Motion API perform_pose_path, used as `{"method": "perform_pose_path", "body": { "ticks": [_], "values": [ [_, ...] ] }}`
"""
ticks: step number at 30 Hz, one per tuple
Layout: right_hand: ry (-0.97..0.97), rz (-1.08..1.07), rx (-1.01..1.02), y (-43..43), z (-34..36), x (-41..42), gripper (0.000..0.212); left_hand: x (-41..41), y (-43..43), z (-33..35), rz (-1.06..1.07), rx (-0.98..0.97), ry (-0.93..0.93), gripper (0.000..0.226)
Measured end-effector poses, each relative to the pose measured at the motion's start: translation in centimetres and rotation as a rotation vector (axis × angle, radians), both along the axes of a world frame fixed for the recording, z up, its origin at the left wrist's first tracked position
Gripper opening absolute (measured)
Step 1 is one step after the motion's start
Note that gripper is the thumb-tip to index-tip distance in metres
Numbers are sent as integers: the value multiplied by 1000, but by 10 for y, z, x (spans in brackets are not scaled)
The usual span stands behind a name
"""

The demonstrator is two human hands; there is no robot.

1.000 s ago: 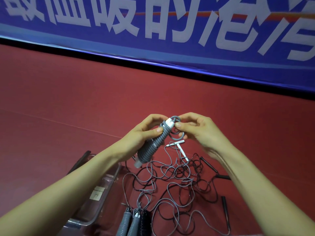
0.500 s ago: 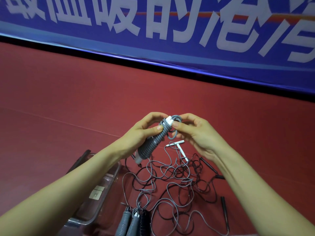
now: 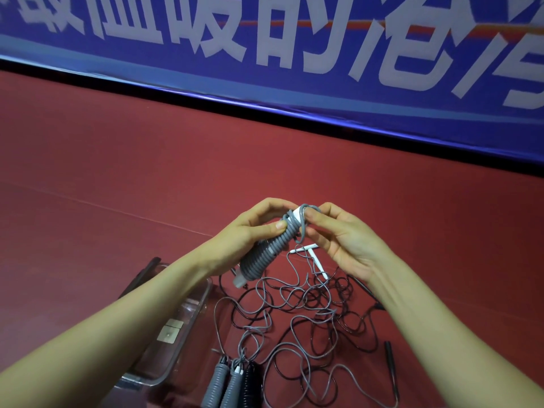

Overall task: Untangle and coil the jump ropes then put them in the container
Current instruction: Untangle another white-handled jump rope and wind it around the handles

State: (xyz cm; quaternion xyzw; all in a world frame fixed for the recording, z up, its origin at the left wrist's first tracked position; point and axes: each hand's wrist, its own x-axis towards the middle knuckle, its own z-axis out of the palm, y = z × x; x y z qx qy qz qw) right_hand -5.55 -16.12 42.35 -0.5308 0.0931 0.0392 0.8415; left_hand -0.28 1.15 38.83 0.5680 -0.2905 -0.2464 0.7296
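Note:
My left hand grips a grey jump rope bundle, its cord wound tightly round the handles, held tilted above the floor. My right hand pinches the last grey loop at the bundle's white top end. Below lies a tangle of grey and black cords on the red floor. A clear plastic container stands at the lower left, partly hidden by my left forearm.
Three wound rope bundles, two grey and one black, lie at the bottom beside the container. Two white handles and black handles lie among the cords. A blue banner stands along the far edge of the floor.
My right hand has pushed the loose loop closer against the bundle's top. The bundle has shifted slightly; the tangle on the floor is unchanged.

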Motion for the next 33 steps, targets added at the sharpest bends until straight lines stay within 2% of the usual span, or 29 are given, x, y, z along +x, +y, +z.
{"method": "perform_pose_path", "body": {
  "ticks": [5, 9, 12, 16, 18, 20, 22, 24, 26, 28, 31, 33],
  "values": [
    [-58, -7, -4, 1, 0, 1, 7, -2, -3, -1, 30, -86, 163, 30],
    [-113, -40, -176, 0, -1, 2, 10, -2, -6, -3, -23, -109, 348, 34],
    [-207, -156, -316, 0, -4, 5, 22, -2, -10, -3, -20, -176, 497, 40],
    [-291, -308, -436, -2, -7, 8, 19, -2, -13, -1, 44, -284, 601, 39],
    [-287, -323, -506, -5, -10, 9, 20, 0, -14, 0, 116, -278, 605, 33],
    [-252, -284, -614, -5, -13, 11, 20, 2, -15, -2, 218, -202, 535, 29],
    [-221, -210, -817, -6, -14, 13, 24, 2, -17, -6, 288, -114, 442, 30],
    [-232, -96, -1003, -9, -10, 13, 26, 2, -17, -8, 312, -88, 433, 30],
    [-227, 26, -922, -15, -4, 11, 22, 4, -14, -7, 344, -89, 466, 28],
    [-216, 140, -714, -16, -2, 6, 15, 5, -12, -6, 364, -73, 417, 24],
    [-271, 120, -547, -7, -8, 7, 11, 3, -15, -8, 422, 96, 114, 22],
    [-256, 55, -394, -3, -11, 10, 18, 1, -17, -8, 460, 172, -77, 21]
  ]
}}
